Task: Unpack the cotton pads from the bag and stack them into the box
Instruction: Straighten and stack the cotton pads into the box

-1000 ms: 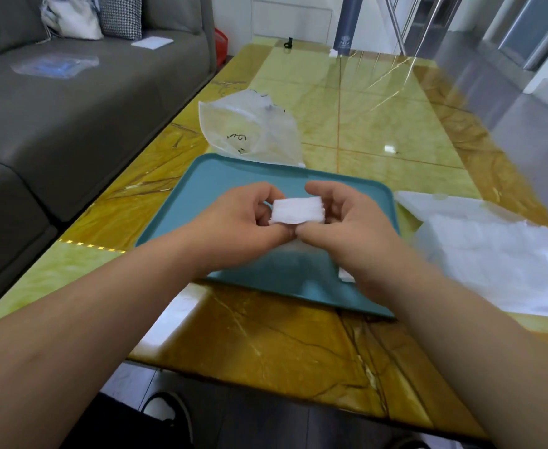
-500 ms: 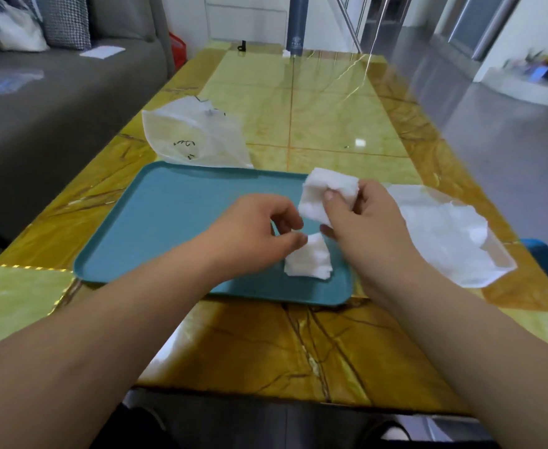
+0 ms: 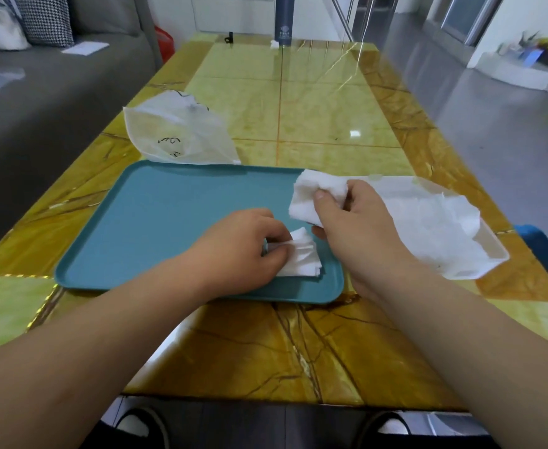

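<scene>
A teal tray (image 3: 169,222) lies on the yellow marble table. On its right end sits a small fanned stack of white cotton pads (image 3: 301,257); my left hand (image 3: 243,247) pinches its left edge. My right hand (image 3: 353,228) grips a thicker wad of white cotton pads (image 3: 314,196) above the tray's right end. To the right of the tray lies a clear plastic bag (image 3: 434,228) with white pads inside. No box can be made out.
A second, crumpled clear bag (image 3: 178,137) with black writing lies behind the tray on the left. A grey sofa (image 3: 39,102) runs along the table's left side. A dark cylinder (image 3: 284,24) stands at the far end. A blue object (image 3: 544,254) is at the table's right edge.
One wad held in both hands has been split. My left hand lowered a smaller stack onto the tray; my right hand lifted the rest up and to the right. The camera turned right.
</scene>
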### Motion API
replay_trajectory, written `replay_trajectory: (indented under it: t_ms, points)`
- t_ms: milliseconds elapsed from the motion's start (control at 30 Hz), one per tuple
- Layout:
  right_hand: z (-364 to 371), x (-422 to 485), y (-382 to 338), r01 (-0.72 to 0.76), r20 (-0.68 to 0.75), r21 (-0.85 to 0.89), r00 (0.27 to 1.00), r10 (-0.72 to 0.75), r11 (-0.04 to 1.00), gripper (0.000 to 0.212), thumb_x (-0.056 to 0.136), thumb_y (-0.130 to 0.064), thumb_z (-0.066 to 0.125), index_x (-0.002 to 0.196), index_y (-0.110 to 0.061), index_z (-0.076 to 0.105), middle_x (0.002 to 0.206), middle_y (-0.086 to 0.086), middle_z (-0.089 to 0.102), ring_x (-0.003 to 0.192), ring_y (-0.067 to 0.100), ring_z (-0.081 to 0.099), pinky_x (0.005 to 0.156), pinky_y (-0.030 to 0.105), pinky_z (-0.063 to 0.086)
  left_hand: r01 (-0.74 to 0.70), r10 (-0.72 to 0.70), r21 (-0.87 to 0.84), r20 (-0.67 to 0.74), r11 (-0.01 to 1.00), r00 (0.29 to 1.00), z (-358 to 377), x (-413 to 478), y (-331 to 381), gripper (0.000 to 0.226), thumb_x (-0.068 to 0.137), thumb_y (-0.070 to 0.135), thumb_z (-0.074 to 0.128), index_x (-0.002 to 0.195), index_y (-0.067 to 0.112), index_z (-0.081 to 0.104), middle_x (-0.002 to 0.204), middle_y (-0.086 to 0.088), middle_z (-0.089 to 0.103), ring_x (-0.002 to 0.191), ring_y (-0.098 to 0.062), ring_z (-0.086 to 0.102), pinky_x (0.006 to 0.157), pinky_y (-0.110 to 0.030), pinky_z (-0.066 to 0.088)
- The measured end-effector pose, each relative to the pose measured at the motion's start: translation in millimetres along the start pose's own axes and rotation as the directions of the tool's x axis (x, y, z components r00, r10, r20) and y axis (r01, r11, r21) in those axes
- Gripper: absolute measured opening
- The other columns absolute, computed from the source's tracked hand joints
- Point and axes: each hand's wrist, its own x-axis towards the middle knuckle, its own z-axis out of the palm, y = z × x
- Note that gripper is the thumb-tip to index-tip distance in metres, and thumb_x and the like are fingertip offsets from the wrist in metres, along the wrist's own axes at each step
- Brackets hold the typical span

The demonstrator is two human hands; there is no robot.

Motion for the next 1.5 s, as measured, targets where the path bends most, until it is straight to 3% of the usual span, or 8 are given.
replay_trajectory:
  t_ms: [333,400,567,667,833,967,1200,1500]
  points:
    - [-0.2,2.7,0.4,-0.033,-0.002,0.025,0.999,0.034,0.999,0.008,0.1,-0.032,0.059,0.106,-0.028,0.062,0.108,-0.001,0.068,0.104,0.02,0.067,0.096,0.051,0.059,0.205,-0.244,-0.259,-0.128,0.944,0.961,-26.1,-2.5,-6.2,0.012,0.089,0.015,0.066,0.091,0.025,0.074,0.064,0.016,0.064,0.055,0.003,0.054,0.054,-0.008,0.039]
    - [0.4,2.7,0.6,-0.041,0.002,0.039,0.999,0.041,0.998,0.008,0.1,-0.031,0.06,0.106,-0.027,0.062,0.109,0.001,0.068,0.104,0.022,0.068,0.094,0.051,0.059,0.275,-0.325,-0.396,-0.064,0.876,0.944,-32.1,-5.2,-5.0,0.012,0.093,0.017,0.066,0.092,0.026,0.075,0.061,0.005,0.069,0.047,-0.002,0.055,0.049,-0.011,0.043]
    - [3.2,2.6,-0.4,-0.048,0.043,0.09,0.998,0.045,0.995,0.011,0.104,-0.026,0.056,0.114,-0.024,0.06,0.115,-0.001,0.068,0.098,0.015,0.073,0.082,0.038,0.066,0.378,-0.425,-0.733,0.134,0.566,0.895,-39.7,-6.1,0.5,0.015,0.099,0.007,0.06,0.103,0.006,0.074,0.089,-0.018,0.077,0.077,-0.026,0.077,0.06,-0.033,0.061]
    - [5.1,2.3,0.4,-0.057,0.048,0.097,0.997,0.052,0.994,0.01,0.104,-0.024,0.056,0.113,-0.025,0.06,0.115,-0.001,0.068,0.1,0.016,0.073,0.084,0.04,0.065,0.404,-0.415,-0.832,0.237,0.38,0.878,-41.4,-5.4,-2.9,0.027,0.097,0.028,0.069,0.107,0.002,0.072,0.093,-0.02,0.076,0.083,-0.031,0.076,0.066,-0.032,0.062]
    - [7.0,2.4,0.6,-0.092,0.05,0.087,0.995,0.088,0.992,0.013,0.102,-0.028,0.06,0.115,-0.024,0.062,0.113,-0.001,0.068,0.104,0.02,0.07,0.088,0.043,0.064,0.346,-0.354,-0.738,0.153,0.58,0.922,-43.4,-9.0,-10.6,0.014,0.094,0.009,0.071,0.107,0.003,0.069,0.081,-0.014,0.076,0.068,-0.016,0.07,0.054,-0.028,0.049]
    - [7.1,1.7,-0.2,-0.082,0.1,0.053,0.992,0.076,0.995,0.011,0.099,-0.032,0.066,0.109,-0.027,0.066,0.107,0.0,0.074,0.103,0.024,0.072,0.09,0.053,0.061,0.308,-0.259,-0.753,0.187,0.582,0.948,-51.8,-10.5,-14.2,0.012,0.093,0.009,0.071,0.105,0.007,0.071,0.073,-0.007,0.07,0.059,-0.015,0.06,0.05,-0.024,0.036]
    - [7.8,-4.5,-3.1,-0.09,0.35,0.061,0.935,0.063,0.994,0.022,0.096,-0.009,0.068,0.115,-0.019,0.07,0.099,0.001,0.081,0.1,0.02,0.076,0.088,0.038,0.062,0.226,-0.234,-0.729,0.092,0.646,0.968,-47.2,-8.3,-7.9,0.011,0.086,0.002,0.078,0.095,0.005,0.072,0.074,-0.002,0.075,0.056,-0.013,0.059,0.054,-0.017,0.048]
    - [7.4,-5.7,-5.7,-0.038,0.417,0.032,0.909,0.022,0.999,0.02,0.1,-0.02,0.067,0.118,-0.021,0.075,0.103,-0.001,0.081,0.106,0.017,0.075,0.097,0.041,0.06,0.189,-0.253,-0.699,0.013,0.69,0.967,-44.4,-7.3,-15.6,0.016,0.083,0.007,0.082,0.095,0.004,0.072,0.077,-0.002,0.076,0.061,-0.012,0.061,0.06,-0.02,0.052]
